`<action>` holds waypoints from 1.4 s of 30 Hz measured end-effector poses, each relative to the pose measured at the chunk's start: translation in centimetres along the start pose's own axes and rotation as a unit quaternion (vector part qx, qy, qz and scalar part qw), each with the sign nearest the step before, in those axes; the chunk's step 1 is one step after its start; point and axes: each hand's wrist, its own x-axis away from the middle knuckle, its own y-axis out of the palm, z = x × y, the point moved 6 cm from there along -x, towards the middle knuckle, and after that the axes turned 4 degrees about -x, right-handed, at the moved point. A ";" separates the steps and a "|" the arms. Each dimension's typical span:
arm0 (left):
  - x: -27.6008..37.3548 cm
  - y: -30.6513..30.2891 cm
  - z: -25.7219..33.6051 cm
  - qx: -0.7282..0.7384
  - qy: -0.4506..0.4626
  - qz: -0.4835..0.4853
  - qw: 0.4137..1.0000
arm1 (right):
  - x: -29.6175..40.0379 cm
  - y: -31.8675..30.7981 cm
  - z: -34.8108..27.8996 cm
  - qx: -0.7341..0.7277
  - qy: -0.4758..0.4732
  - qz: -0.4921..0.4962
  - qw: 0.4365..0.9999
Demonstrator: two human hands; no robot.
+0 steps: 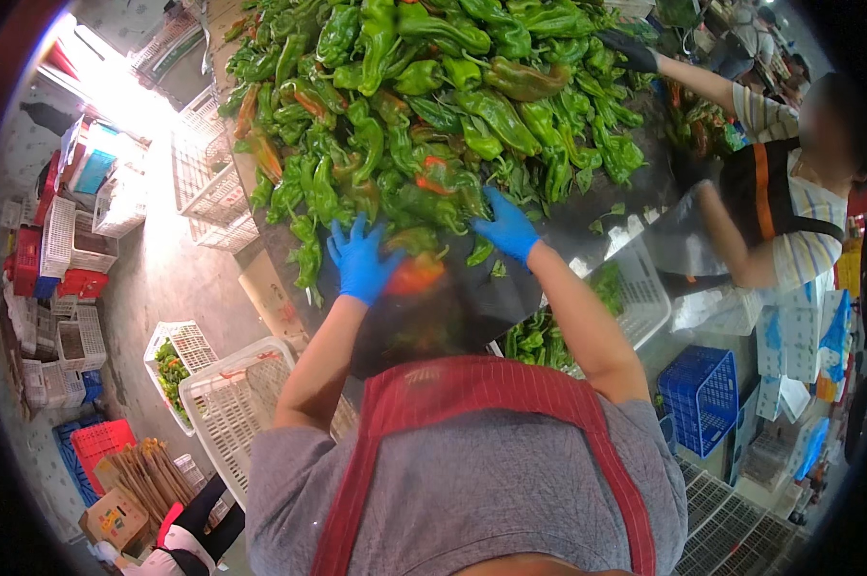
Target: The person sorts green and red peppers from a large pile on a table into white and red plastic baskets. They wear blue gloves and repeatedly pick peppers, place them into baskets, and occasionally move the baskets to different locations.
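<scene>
A large heap of green peppers (494, 119) lies on a dark tabletop (509, 291). Several of them are tinged red or orange. My left hand (361, 263), in a blue glove, rests at the heap's near edge with its fingers spread. Beside its thumb is a blurred orange-red pepper (419, 272); whether they touch, I cannot tell. To the right, my right hand (509, 227), also blue-gloved, reaches the heap's edge with thumb and fingers apart. Its fingertips are next to a green pepper (469, 193) with a red patch. Neither hand grips anything visibly.
A co-worker's dark-gloved hand (629, 52) touches the heap at upper right. White crates (239, 403) stand close on my left. A white crate (645, 291) and a blue crate (698, 399) are at right. Another person (178, 543) is at lower left, near folded cardboard (145, 471).
</scene>
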 end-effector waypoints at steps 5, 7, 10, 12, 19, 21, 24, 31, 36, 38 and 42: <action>0.4 4.5 -2.1 0.303 0.017 -0.065 0.951 | 4.4 -1.4 1.4 -0.230 0.113 0.044 0.966; -2.2 1.0 -2.7 0.294 -0.032 0.080 0.952 | 6.4 -1.5 2.9 -0.370 0.146 0.092 0.913; -6.2 2.1 -5.9 0.325 -0.129 0.135 0.927 | 8.6 -1.3 0.1 -0.455 0.136 0.005 0.880; -8.5 1.8 -4.5 0.160 -0.218 0.055 0.961 | 10.0 0.6 1.1 -0.466 0.126 -0.015 0.876; -9.4 1.7 -4.5 0.215 -0.194 0.081 0.954 | 12.8 3.1 -0.6 -0.363 -0.009 -0.043 0.931; -7.4 -0.2 -5.5 0.445 -0.122 0.181 0.868 | 13.5 2.1 -1.5 -0.309 -0.024 -0.047 0.949; -3.2 -3.0 -7.4 0.612 -0.102 0.143 0.771 | 12.3 1.6 -2.4 -0.064 -0.156 -0.022 0.985; 11.3 0.4 -5.8 0.850 -0.164 -0.146 0.480 | 4.4 8.4 -3.4 0.034 -0.238 -0.062 0.969; 15.2 8.6 -3.7 0.774 -0.144 -0.186 0.588 | 2.3 11.0 -4.3 0.001 -0.130 -0.225 0.966; 13.4 8.3 -1.9 0.760 -0.089 -0.156 0.624 | 2.8 11.5 -2.7 -0.125 -0.076 -0.226 0.963; 10.0 4.5 0.9 0.721 -0.049 -0.111 0.682 | 7.2 9.6 -1.9 -0.351 -0.005 -0.154 0.923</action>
